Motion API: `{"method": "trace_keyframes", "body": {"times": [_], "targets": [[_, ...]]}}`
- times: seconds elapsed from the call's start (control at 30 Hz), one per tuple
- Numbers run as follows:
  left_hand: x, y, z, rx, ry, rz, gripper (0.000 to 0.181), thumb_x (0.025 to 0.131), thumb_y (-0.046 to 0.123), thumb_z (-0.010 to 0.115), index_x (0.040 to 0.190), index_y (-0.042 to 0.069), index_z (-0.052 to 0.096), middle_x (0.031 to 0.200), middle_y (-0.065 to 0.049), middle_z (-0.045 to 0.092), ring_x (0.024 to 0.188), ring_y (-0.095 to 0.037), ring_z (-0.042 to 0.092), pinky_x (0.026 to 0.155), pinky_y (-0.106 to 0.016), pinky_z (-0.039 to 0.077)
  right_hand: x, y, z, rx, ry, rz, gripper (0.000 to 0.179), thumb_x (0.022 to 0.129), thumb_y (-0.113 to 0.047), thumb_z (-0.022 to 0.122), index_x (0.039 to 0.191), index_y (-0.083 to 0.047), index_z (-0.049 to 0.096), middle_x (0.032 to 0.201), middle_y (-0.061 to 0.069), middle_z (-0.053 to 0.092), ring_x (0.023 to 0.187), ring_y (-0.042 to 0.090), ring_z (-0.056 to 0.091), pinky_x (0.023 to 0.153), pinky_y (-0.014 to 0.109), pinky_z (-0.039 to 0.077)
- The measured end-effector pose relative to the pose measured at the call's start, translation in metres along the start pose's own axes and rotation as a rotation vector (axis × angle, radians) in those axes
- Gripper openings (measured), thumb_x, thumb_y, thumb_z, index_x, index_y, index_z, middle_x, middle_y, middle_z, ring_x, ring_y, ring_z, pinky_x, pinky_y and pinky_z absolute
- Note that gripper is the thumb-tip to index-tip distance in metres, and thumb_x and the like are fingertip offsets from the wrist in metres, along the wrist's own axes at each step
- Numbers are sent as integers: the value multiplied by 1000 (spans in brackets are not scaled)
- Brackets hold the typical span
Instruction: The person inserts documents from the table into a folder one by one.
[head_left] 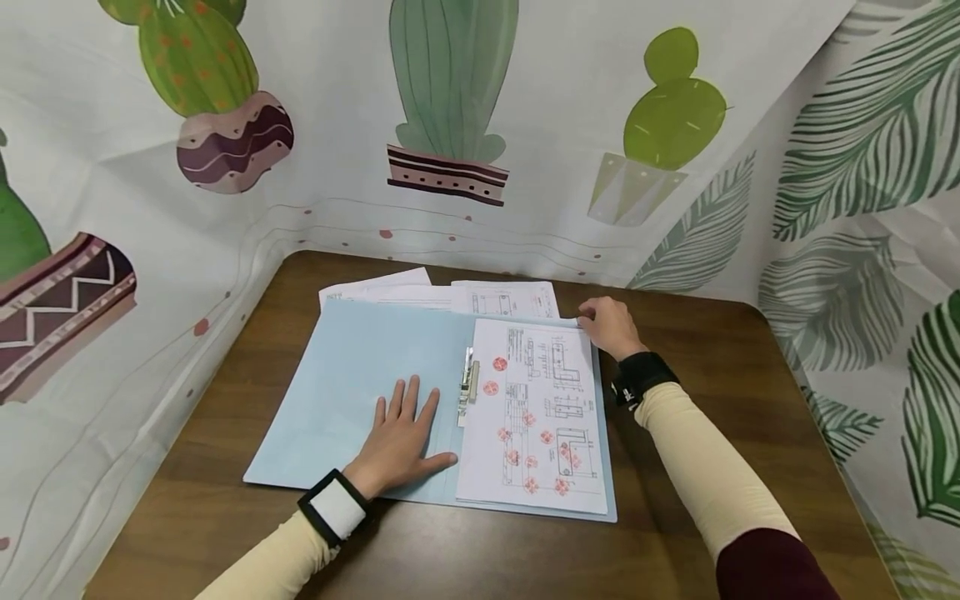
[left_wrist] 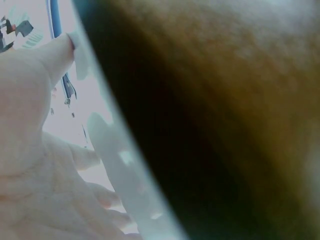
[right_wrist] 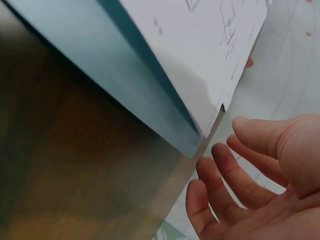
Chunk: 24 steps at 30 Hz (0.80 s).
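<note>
A light blue folder (head_left: pixel 360 358) lies spread open on the wooden table. Its metal lever clip (head_left: pixel 468 383) sits beside the fold. On the right cover rests a stack of drawing sheets (head_left: pixel 480 442) with red stamps. My left hand (head_left: pixel 393 446) rests flat on the left cover, fingers spread, thumb reaching toward the fold. At the far right corner of the folder is my right hand (head_left: pixel 611 327). The right wrist view shows its fingers (right_wrist: pixel 227 170) loosely bent and apart from the thumb, beside the folder corner (right_wrist: pixel 187 142), with nothing between them.
Loose white papers (head_left: pixel 390 287) and another drawing sheet (head_left: pixel 517 296) stick out from behind the folder's far edge. A patterned cloth (head_left: pixel 337 167) with cacti and leaves hangs behind and beside the brown table (head_left: pixel 697 358).
</note>
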<state>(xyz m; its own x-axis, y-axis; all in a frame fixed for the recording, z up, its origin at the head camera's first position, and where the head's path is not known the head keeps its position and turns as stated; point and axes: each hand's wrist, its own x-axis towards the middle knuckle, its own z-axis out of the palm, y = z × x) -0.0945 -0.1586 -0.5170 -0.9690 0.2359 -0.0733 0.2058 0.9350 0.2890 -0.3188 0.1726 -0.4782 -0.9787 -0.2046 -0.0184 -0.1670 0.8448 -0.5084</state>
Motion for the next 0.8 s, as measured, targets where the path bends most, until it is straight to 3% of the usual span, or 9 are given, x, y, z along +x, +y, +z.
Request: {"method": "trace_keyframes", "body": {"times": [0.33,0.8], "targets": [[-1,0,-1,6,6,1,101,85,63,75,155,-1,41,164,-33,21,151,-54,16,113,-73,21,28,4,6,-49,-98,-6,25,98,-7,66,119,7,71,120,25,67,106,40,63,89,50,51],[-3,0,-1,-19,8,2,100,85,62,75,155,-1,41,164,-33,21,151,-55,16,113,-73,19,32,-2,3,51,-189,77,29,97,-13,69,119,5,74,123,24,69,111,39,64,91,47,52]]}}
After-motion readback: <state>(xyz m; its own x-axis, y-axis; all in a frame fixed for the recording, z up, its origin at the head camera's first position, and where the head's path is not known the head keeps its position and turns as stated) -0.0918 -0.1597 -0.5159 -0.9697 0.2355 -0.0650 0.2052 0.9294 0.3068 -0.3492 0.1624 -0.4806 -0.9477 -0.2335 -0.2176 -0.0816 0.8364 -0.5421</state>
